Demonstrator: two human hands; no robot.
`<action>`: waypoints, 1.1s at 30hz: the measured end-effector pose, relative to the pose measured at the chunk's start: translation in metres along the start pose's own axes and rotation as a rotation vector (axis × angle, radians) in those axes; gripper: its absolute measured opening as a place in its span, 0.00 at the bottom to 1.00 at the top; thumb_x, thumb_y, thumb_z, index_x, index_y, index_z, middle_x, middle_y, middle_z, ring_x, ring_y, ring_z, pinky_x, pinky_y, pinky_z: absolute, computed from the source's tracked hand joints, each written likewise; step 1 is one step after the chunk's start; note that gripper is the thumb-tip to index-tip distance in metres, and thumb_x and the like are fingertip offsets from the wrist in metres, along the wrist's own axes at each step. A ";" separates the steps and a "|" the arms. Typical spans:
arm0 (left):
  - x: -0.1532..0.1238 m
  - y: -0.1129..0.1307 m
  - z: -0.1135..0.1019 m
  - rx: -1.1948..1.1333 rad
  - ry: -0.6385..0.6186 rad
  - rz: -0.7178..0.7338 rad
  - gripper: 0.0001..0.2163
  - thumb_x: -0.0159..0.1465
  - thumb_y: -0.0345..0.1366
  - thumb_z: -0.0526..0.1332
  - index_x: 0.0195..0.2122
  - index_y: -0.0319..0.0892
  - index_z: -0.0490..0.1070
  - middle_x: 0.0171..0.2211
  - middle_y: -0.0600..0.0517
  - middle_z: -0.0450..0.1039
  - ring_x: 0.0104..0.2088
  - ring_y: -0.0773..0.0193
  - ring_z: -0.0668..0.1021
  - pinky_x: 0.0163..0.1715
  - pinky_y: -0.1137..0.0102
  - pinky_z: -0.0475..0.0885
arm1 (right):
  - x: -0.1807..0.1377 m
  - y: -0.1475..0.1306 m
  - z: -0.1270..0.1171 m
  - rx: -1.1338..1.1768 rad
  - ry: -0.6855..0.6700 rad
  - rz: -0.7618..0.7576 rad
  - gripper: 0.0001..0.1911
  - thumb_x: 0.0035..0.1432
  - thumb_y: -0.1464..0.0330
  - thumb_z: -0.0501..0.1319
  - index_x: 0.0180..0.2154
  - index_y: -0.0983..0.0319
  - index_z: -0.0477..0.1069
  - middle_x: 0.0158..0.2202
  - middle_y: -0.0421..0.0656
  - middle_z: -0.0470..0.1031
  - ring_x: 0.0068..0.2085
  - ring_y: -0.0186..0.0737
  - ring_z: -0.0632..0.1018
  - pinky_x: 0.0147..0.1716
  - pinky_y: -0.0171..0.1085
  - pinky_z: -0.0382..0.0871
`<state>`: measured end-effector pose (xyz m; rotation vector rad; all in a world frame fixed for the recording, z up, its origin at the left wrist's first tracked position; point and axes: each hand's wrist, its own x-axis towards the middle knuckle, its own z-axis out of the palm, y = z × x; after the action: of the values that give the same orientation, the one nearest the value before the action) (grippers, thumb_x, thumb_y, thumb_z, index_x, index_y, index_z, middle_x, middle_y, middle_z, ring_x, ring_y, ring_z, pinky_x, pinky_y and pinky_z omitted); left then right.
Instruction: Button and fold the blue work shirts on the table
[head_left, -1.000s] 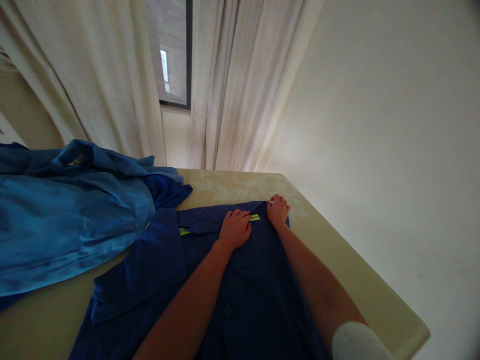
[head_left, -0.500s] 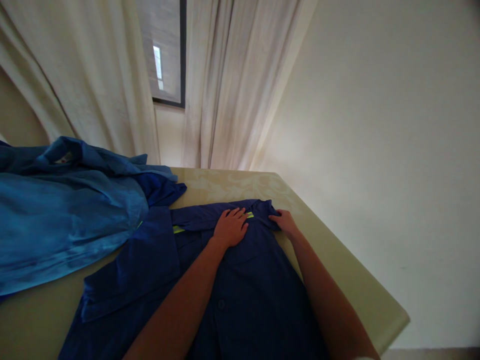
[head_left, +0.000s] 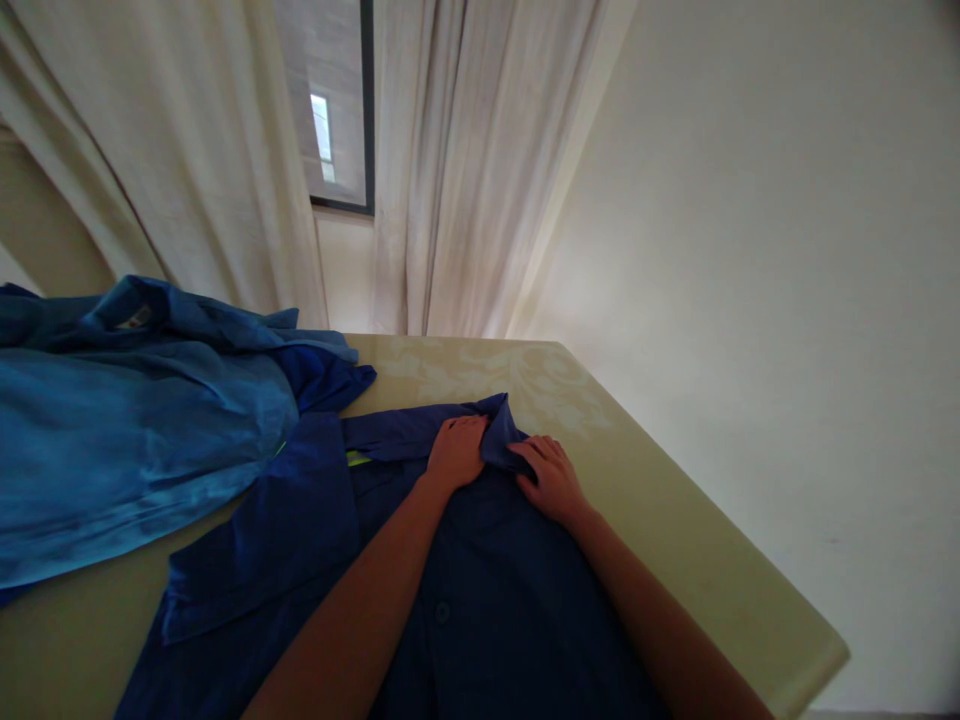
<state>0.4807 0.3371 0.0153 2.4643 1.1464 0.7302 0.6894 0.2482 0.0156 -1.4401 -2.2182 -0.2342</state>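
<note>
A dark blue work jacket (head_left: pixel 510 590) with a button and yellow-green trim lies spread on the table. One sleeve (head_left: pixel 390 430) is folded across its far part. My left hand (head_left: pixel 456 453) lies flat on the folded sleeve, its fingertips partly hidden by a raised flap of cloth. With thumb and fingers closed, my right hand (head_left: pixel 551 477) grips the sleeve's right end and turns it inward, close beside the left hand.
Light blue garments (head_left: pixel 150 430) lie heaped at the left, with a darker blue piece (head_left: pixel 322 378) underneath. The pale yellow table (head_left: pixel 675 530) has a rounded corner at the lower right. A white wall (head_left: pixel 787 300) borders its right side; curtains (head_left: pixel 457 180) hang behind it.
My right hand has moved left and inward with the sleeve's end, folding it up toward the left hand. The yellow-green strip by my left fingers is now covered. My left hand has stayed in place.
</note>
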 end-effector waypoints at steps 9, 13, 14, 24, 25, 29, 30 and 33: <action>0.006 -0.007 0.000 -0.387 0.173 -0.386 0.21 0.74 0.53 0.51 0.59 0.48 0.70 0.47 0.48 0.83 0.49 0.54 0.83 0.49 0.63 0.75 | 0.008 -0.017 -0.004 -0.080 -0.178 -0.279 0.13 0.67 0.73 0.56 0.48 0.58 0.76 0.44 0.48 0.78 0.45 0.48 0.75 0.48 0.45 0.70; 0.007 -0.007 0.000 -0.261 0.213 -0.397 0.22 0.69 0.39 0.58 0.64 0.47 0.65 0.46 0.47 0.82 0.45 0.54 0.83 0.47 0.63 0.75 | 0.004 -0.015 -0.008 -0.052 -0.226 -0.196 0.11 0.63 0.69 0.59 0.46 0.59 0.75 0.42 0.48 0.78 0.43 0.48 0.76 0.47 0.43 0.71; 0.007 -0.006 0.000 -0.202 0.218 -0.372 0.21 0.69 0.36 0.57 0.63 0.47 0.66 0.46 0.47 0.82 0.46 0.54 0.82 0.49 0.62 0.74 | 0.003 -0.013 -0.009 -0.039 -0.235 -0.165 0.11 0.62 0.69 0.59 0.45 0.59 0.75 0.42 0.48 0.78 0.43 0.47 0.76 0.47 0.43 0.71; 0.004 0.000 -0.001 0.014 0.250 -0.280 0.13 0.73 0.42 0.56 0.50 0.45 0.76 0.49 0.46 0.80 0.51 0.51 0.77 0.53 0.57 0.70 | 0.001 -0.014 -0.020 0.087 -0.259 -0.186 0.12 0.54 0.73 0.59 0.41 0.59 0.75 0.39 0.46 0.77 0.42 0.46 0.76 0.47 0.41 0.70; 0.005 -0.002 -0.002 -0.006 0.242 -0.293 0.12 0.73 0.42 0.56 0.48 0.45 0.76 0.48 0.46 0.81 0.49 0.52 0.78 0.52 0.58 0.71 | 0.001 -0.017 -0.020 0.099 -0.261 -0.196 0.11 0.55 0.73 0.59 0.40 0.58 0.74 0.38 0.45 0.76 0.41 0.45 0.76 0.45 0.40 0.70; 0.007 -0.005 -0.004 -0.012 0.212 -0.311 0.09 0.72 0.36 0.57 0.48 0.45 0.76 0.48 0.48 0.81 0.49 0.53 0.78 0.50 0.59 0.71 | 0.001 -0.025 -0.022 0.152 -0.311 -0.177 0.08 0.63 0.72 0.56 0.39 0.58 0.74 0.36 0.44 0.76 0.38 0.42 0.76 0.40 0.37 0.71; 0.007 -0.005 -0.004 0.000 0.212 -0.312 0.09 0.72 0.35 0.57 0.48 0.46 0.76 0.48 0.47 0.80 0.50 0.53 0.77 0.51 0.59 0.71 | 0.000 -0.025 -0.023 0.188 -0.311 -0.164 0.09 0.65 0.70 0.56 0.40 0.58 0.75 0.37 0.45 0.76 0.38 0.42 0.77 0.41 0.38 0.71; 0.004 -0.003 -0.002 0.072 0.237 -0.323 0.13 0.72 0.35 0.56 0.52 0.47 0.76 0.53 0.45 0.78 0.53 0.50 0.76 0.53 0.57 0.71 | -0.001 -0.023 -0.024 0.345 -0.227 -0.068 0.15 0.73 0.65 0.51 0.46 0.58 0.76 0.42 0.46 0.78 0.43 0.43 0.79 0.48 0.41 0.73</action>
<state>0.4793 0.3423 0.0169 2.2102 1.6360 0.9096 0.6764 0.2281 0.0390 -1.2534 -2.3436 0.2925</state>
